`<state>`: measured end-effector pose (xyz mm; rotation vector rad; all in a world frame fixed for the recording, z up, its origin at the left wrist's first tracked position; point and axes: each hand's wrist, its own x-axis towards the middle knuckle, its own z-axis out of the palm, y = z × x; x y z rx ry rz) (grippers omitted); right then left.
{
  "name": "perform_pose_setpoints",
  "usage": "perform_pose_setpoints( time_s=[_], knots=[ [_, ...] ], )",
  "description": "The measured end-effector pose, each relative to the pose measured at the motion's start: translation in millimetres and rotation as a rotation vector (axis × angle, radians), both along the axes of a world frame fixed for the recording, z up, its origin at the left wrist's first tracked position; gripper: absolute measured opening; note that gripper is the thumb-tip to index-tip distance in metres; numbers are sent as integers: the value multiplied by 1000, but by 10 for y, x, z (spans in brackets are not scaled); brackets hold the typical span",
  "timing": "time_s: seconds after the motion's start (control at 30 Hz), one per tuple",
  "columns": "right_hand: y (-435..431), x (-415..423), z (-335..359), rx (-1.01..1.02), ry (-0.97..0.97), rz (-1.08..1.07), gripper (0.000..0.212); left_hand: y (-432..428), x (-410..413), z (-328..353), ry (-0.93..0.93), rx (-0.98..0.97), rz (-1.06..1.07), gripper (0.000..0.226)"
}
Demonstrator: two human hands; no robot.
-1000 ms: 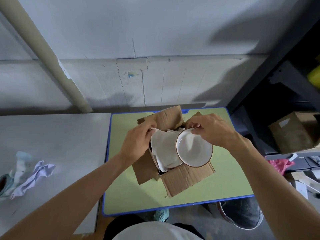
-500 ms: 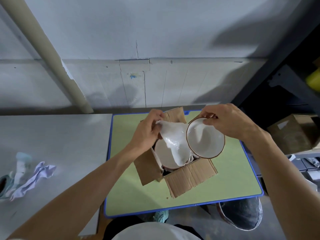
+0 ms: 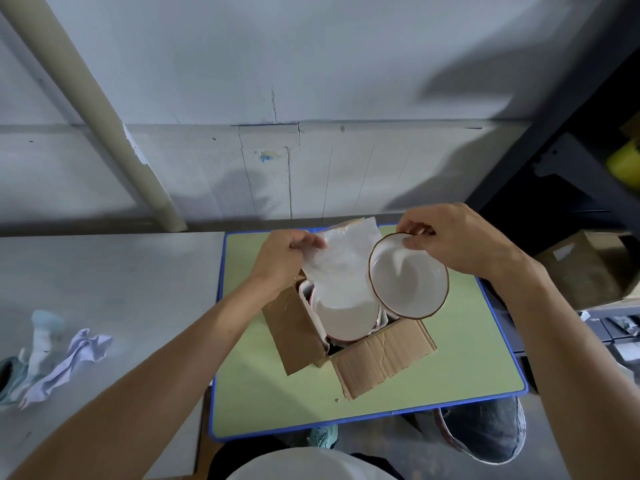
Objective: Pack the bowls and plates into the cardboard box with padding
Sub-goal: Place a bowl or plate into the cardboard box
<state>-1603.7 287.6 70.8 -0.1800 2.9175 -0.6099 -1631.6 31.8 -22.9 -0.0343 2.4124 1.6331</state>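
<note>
bowl, white with a brown rim, is in the air, tilted on edge over the right side of the open cardboard box. right grip pinches its far rim. padding sheet hangs just left of the bowl. left grip pinches the sheet's top corner, and its lower end drapes onto a white dish lying in the box. box sits on the green worktop, flaps splayed out. step looks like interleaving: padding goes between the packed dish and this bowl, and neither is down yet. next move, i'd say: lay the sheet flat so it covers the dish's whole face, then level the bowl and lower it centred onto the sheet, clear of the near flap. the sheet wants letting go before the bowl lands, else it likely bunches to one side. can't tell how many dishes sit under the top one. crumpled paper on the grey surface to the left could be spare padding.
</note>
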Motion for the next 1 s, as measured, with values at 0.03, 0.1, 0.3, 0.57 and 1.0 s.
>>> perform_pose_setpoints(
  time_s=[0.03, 0.1, 0.3, 0.57, 1.0],
  knots=[
    [3, -10, 21, 8, -8, -2, 13, 27, 32, -15, -4, -22, -39, 52],
    [-13, -15, 58, 19, -18, 0, 12, 90, 127, -91, 14, -104, -119, 48],
    [-297, 12, -319, 66, -73, 14, 16, 112, 305, -301, 359, -542, -432, 25],
    [-551, 49, -972, 122, -85, -40, 24, 90, 227, -453, 582, -616, -409, 33],
    [-566, 103, -1163, 29, -62, -148, 17, 37, 252, -415, 626, -743, -433, 24]
  ],
)
